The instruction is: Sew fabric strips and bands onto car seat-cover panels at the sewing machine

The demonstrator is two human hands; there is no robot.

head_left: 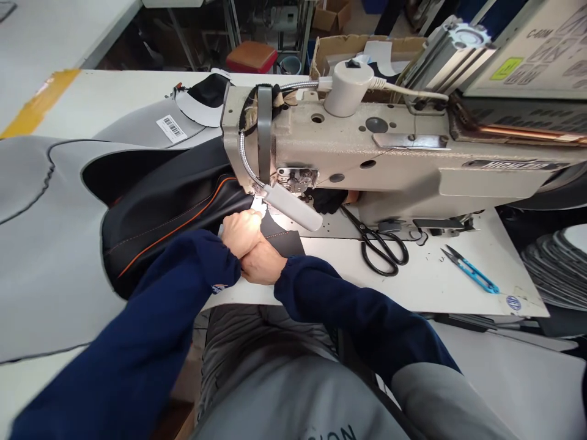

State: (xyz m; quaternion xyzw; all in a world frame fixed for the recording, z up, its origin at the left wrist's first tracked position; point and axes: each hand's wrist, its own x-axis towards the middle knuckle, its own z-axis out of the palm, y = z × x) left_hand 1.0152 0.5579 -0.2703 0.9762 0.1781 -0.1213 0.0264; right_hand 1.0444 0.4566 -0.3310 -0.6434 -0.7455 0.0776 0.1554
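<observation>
A beige industrial sewing machine (394, 153) stands on the white table (426, 281). A black leather-like piece with orange stitching (165, 214) lies bunched to its left and runs toward the needle area. My left hand (241, 231) is closed on the edge of this black piece just in front of the machine's small lamp (293, 206). My right hand (261, 264) lies right under and against the left one, fingers tucked beneath it and mostly hidden, touching the black material.
Black scissors (380, 244) and blue thread snips (472, 272) lie on the table to the right. Large grey material sheets (41, 244) cover the left; one carries a barcode label (171, 128). Stacked grey pieces (559, 263) sit at far right, a cardboard box (330, 49) behind.
</observation>
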